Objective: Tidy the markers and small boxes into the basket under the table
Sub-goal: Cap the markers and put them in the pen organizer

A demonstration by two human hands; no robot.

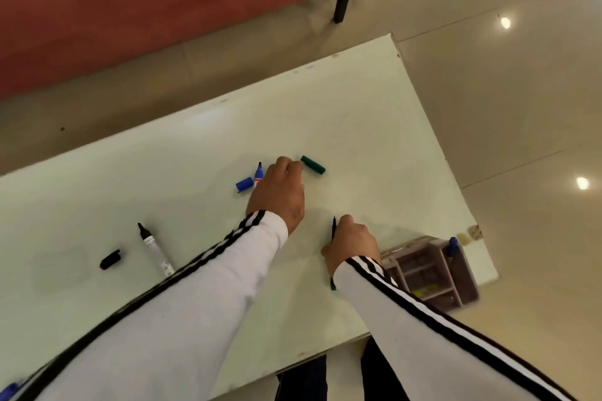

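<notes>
Fingers of the left hand point(278, 192) reach out, just touching the green cap point(312, 165), while the right hand point(351, 246) is curled tight around an uncapped green marker point(333, 228).

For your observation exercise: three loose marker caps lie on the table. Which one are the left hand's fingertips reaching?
The green cap, farthest right, at the left hand fingertips. The blue cap and black cap lie apart.
</notes>
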